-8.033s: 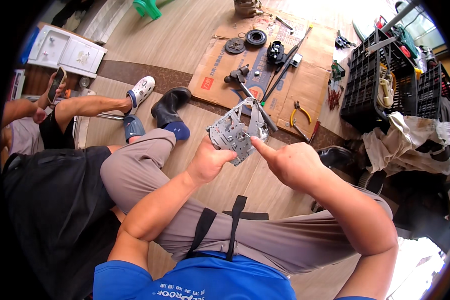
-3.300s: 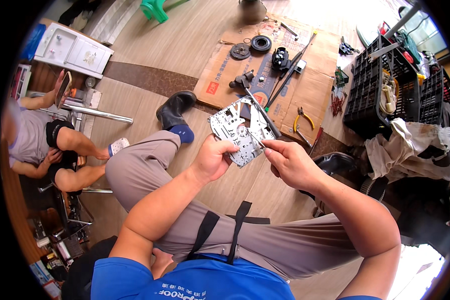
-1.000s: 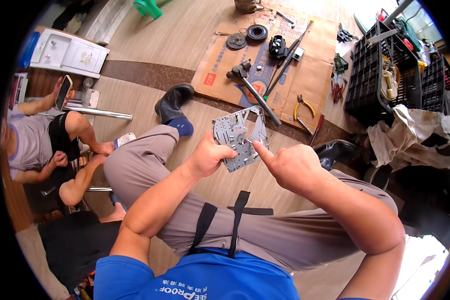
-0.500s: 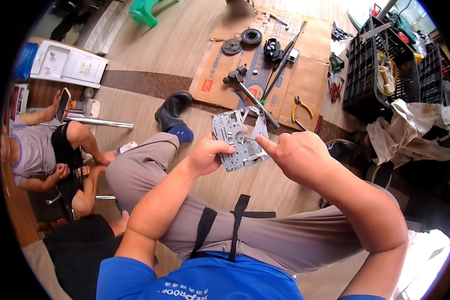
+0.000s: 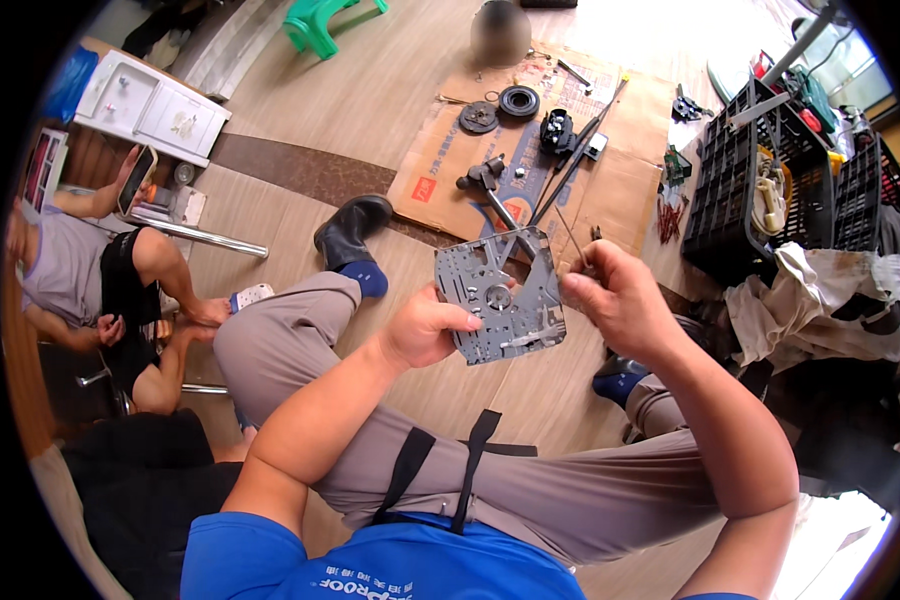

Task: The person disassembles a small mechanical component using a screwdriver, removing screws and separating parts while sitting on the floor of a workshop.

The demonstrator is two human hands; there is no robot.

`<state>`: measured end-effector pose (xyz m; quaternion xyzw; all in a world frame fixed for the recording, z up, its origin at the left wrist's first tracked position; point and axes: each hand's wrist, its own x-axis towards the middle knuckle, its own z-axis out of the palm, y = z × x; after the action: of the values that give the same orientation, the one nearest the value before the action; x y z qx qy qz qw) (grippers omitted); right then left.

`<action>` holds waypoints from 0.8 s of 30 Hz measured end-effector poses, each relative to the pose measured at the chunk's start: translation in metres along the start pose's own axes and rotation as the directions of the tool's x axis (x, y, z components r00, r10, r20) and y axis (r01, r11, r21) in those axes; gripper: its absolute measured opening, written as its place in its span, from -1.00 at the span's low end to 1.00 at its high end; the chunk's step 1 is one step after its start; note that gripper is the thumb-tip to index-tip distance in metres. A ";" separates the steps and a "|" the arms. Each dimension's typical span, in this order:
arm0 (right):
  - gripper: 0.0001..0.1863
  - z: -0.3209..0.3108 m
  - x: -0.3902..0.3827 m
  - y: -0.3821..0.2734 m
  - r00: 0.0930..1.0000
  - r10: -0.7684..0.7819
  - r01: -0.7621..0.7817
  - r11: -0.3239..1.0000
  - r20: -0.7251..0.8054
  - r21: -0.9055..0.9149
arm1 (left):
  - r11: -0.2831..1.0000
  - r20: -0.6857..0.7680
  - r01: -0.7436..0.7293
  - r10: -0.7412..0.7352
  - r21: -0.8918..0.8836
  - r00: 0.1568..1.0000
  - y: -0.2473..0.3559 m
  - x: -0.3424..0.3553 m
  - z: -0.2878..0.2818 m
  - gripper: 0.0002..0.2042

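Observation:
Level with my knees, my left hand [image 5: 425, 326] grips a flat grey metal plate [image 5: 473, 343] by its near left edge, thumb on top. Slots, small holes and a round hub [image 5: 498, 297] mark the plate, and it is tilted toward me. Just off its right edge, my right hand [image 5: 625, 305] pinches a thin metal rod [image 5: 570, 233] that points up and away. The rod is apart from the hub, and the fingers hide its lower end. Beyond the plate lies a hammer-like tool [image 5: 483, 177], its handle partly covered by the plate.
Flattened cardboard [image 5: 420, 160] holds black round parts [image 5: 518, 102], a black mechanism [image 5: 557, 130] and long rods. Black crates [image 5: 735, 190] and a crumpled cloth [image 5: 795, 300] stand right. A seated person [image 5: 80, 260] with a phone is left. A green stool [image 5: 315, 28] stands far off.
My right hand has turned and drawn back from the plate's hub, swinging the rod up and away from it. The plate has shifted slightly right and nearer in the picture, still in my left hand.

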<state>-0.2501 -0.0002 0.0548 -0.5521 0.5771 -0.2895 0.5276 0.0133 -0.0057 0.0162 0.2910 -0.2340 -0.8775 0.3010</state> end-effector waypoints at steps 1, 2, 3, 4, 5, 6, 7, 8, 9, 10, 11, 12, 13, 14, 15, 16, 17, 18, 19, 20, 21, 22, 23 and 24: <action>-0.81 0.005 0.000 -0.002 0.995 0.068 -0.076 0.991 0.069 0.112 | 1.000 0.015 0.007 -0.007 -0.009 1.000 0.000 -0.001 0.002 -0.39; -0.80 0.010 -0.002 -0.007 0.985 0.133 -0.149 0.976 0.106 0.157 | 1.000 0.015 0.002 -0.002 -0.010 1.000 0.000 -0.002 0.003 -0.39; -0.80 0.014 -0.001 -0.003 0.981 0.146 -0.171 0.961 0.127 0.218 | 1.000 0.037 -0.006 0.007 -0.019 0.999 0.001 -0.003 0.004 -0.39; -0.80 0.017 -0.002 -0.003 0.979 0.171 -0.192 0.954 0.107 0.229 | 1.000 0.061 -0.014 0.015 -0.028 0.998 0.001 -0.004 0.006 -0.39; -0.81 0.019 -0.002 -0.005 0.976 0.197 -0.213 0.947 0.088 0.241 | 0.999 0.063 -0.018 0.020 -0.028 0.998 0.001 -0.004 0.007 -0.39; -0.81 0.020 -0.002 -0.006 0.977 0.195 -0.210 0.948 0.088 0.238 | 1.000 0.070 -0.013 0.015 -0.019 0.997 0.002 -0.005 0.008 -0.38; -0.83 0.020 -0.002 -0.007 0.970 0.203 -0.234 0.927 0.134 0.293 | 1.000 0.077 -0.007 0.008 -0.009 0.997 0.002 -0.006 0.008 -0.37; -0.84 0.021 -0.001 -0.008 0.962 0.207 -0.259 0.901 0.180 0.347 | 1.000 0.077 -0.011 0.011 -0.009 0.997 0.002 -0.007 0.009 -0.37; -0.84 0.020 -0.001 -0.009 0.962 0.206 -0.258 0.902 0.181 0.345 | 1.000 0.045 -0.020 0.020 -0.003 0.999 0.001 -0.008 0.010 -0.37; -0.86 0.018 0.000 -0.010 0.937 0.259 -0.330 0.873 0.232 0.358 | 1.000 0.014 -0.029 0.029 0.004 0.999 0.001 -0.009 0.011 -0.37; -0.86 0.017 0.000 -0.011 0.907 0.310 -0.401 0.839 0.284 0.367 | 1.000 0.013 -0.031 0.031 0.004 0.999 0.001 -0.009 0.010 -0.37; -0.86 0.018 0.000 -0.012 0.908 0.308 -0.400 0.840 0.285 0.366 | 1.000 0.023 -0.021 0.021 0.004 1.000 0.002 -0.010 0.009 -0.36; -0.86 0.019 0.000 -0.012 0.908 0.302 -0.402 0.822 0.289 0.403 | 1.000 0.032 -0.010 0.010 0.004 0.999 0.002 -0.010 0.007 -0.35; -0.86 0.020 0.000 -0.013 0.909 0.296 -0.402 0.803 0.292 0.439 | 1.000 0.032 -0.012 0.012 0.005 0.999 0.003 -0.011 0.005 -0.35; -0.86 0.021 0.000 -0.011 0.910 0.295 -0.401 0.804 0.292 0.439 | 1.000 0.054 -0.018 0.017 0.015 0.998 0.003 -0.011 0.003 -0.33; -0.86 0.022 0.000 -0.009 0.909 0.289 -0.402 0.797 0.299 0.451 | 0.999 0.076 -0.025 0.023 0.027 0.997 0.004 -0.011 0.002 -0.32; -0.85 0.023 0.000 -0.008 0.909 0.284 -0.402 0.790 0.305 0.464 | 0.999 0.077 -0.027 0.025 0.030 0.997 0.005 -0.011 0.001 -0.32; -0.85 0.023 0.000 -0.008 0.910 0.281 -0.399 0.791 0.304 0.464 | 0.999 0.146 -0.037 0.042 -0.038 0.988 0.005 -0.012 0.000 -0.35; -0.86 0.022 0.000 -0.008 0.919 0.258 -0.381 0.776 0.298 0.502 | 0.994 0.216 -0.041 0.063 -0.105 0.974 0.007 -0.011 0.003 -0.39; -0.86 0.021 0.000 -0.008 0.927 0.236 -0.362 0.760 0.291 0.539 | 0.994 0.220 -0.043 0.064 -0.102 0.973 0.009 -0.011 0.008 -0.39; -0.86 0.021 -0.001 -0.008 0.929 0.233 -0.357 0.762 0.287 0.540 | 0.973 0.238 0.001 0.055 -0.229 0.970 0.012 -0.012 0.014 -0.42; -0.86 0.021 -0.002 -0.009 0.934 0.192 -0.341 0.736 0.303 0.585 | 0.937 0.253 0.046 0.047 -0.347 0.966 0.015 -0.014 0.019 -0.43; -0.86 0.021 -0.003 -0.011 0.937 0.150 -0.325 0.707 0.316 0.628 | 0.939 0.256 0.045 0.046 -0.340 0.966 0.015 -0.015 0.016 -0.43; -0.86 0.021 -0.005 -0.014 0.934 0.132 -0.326 0.700 0.333 0.635 | 0.981 0.194 -0.002 0.040 -0.191 0.980 0.012 -0.016 0.008 -0.40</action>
<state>-0.2264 0.0063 0.0631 -0.2763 0.4202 -0.3363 0.7962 0.0229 -0.0021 0.0351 0.1699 -0.1809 -0.9171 0.3121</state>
